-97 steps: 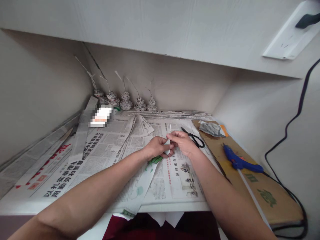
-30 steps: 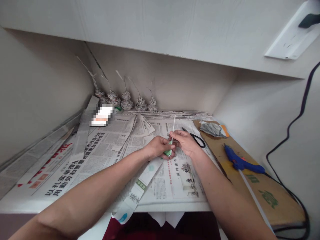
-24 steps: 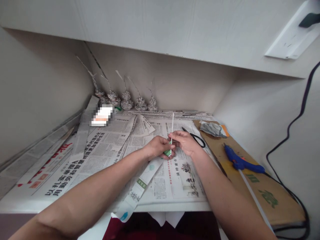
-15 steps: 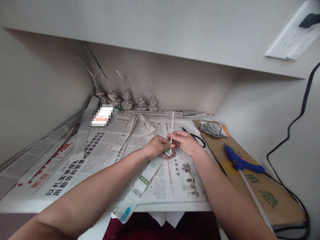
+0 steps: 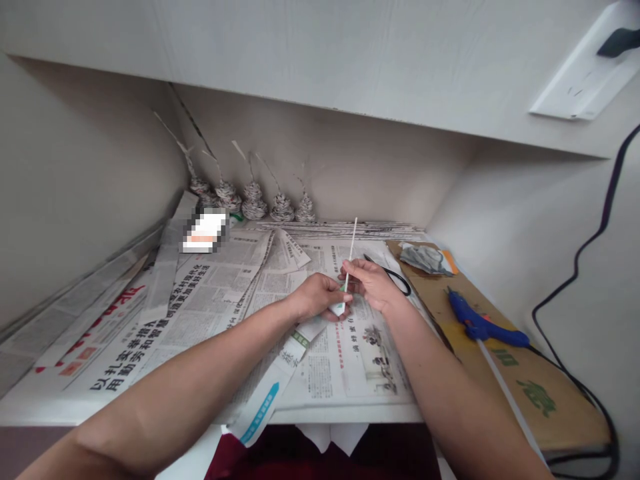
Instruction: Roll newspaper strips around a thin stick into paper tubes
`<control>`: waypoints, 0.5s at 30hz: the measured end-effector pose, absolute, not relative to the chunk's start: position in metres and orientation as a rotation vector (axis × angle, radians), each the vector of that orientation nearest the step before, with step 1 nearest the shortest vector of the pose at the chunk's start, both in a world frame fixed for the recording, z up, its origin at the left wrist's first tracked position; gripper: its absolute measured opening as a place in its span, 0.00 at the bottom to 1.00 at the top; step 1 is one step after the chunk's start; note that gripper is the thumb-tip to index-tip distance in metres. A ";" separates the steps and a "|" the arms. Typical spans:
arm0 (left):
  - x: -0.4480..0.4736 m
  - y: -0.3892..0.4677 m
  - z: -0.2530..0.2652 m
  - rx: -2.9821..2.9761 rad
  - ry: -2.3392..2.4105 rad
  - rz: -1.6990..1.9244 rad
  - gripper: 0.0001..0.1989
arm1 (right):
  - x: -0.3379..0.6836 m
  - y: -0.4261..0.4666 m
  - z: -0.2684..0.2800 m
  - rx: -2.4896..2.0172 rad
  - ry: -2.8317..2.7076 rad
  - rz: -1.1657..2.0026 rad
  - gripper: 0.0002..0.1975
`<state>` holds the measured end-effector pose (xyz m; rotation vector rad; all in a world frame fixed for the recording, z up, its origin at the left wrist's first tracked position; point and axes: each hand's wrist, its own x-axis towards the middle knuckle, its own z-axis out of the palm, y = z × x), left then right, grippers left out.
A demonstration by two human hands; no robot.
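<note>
My left hand (image 5: 324, 295) is closed on the upper end of a long printed paper strip (image 5: 280, 377), pinching it against the foot of a thin white stick (image 5: 353, 241). The strip runs down to the lower left and hangs over the table's front edge. Thumb and fingers of my right hand (image 5: 364, 280) close on the same stick just above, and its top end points up and slightly right. Where strip and stick meet, my fingers partly cover them. Behind my right hand lie black-handled scissors (image 5: 399, 279), partly hidden.
Newspaper (image 5: 200, 313) covers the table. Several woven paper gourds (image 5: 254, 201) stand at the back beside thin paper rods (image 5: 345, 230). A phone with a blurred screen (image 5: 204, 231) lies at left. On cardboard (image 5: 545, 417) at right rests a blue glue gun (image 5: 483, 323) with its cord.
The white stick has tilted to the right. The paper strip has slid up toward my hands, so more of its blue arrow shows. Both hands keep their hold.
</note>
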<state>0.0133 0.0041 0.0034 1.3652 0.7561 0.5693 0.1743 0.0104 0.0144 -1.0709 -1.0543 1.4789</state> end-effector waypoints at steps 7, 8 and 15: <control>0.014 0.006 0.001 1.355 0.782 0.571 0.22 | 0.175 0.010 0.014 -1.084 -1.094 1.504 0.13; 0.014 0.006 0.001 1.357 0.780 0.561 0.22 | 0.175 0.011 0.015 -1.095 -1.062 1.468 0.14; 0.014 0.005 0.001 1.358 0.834 0.584 0.23 | 0.176 0.011 0.015 -1.071 -1.157 1.542 0.14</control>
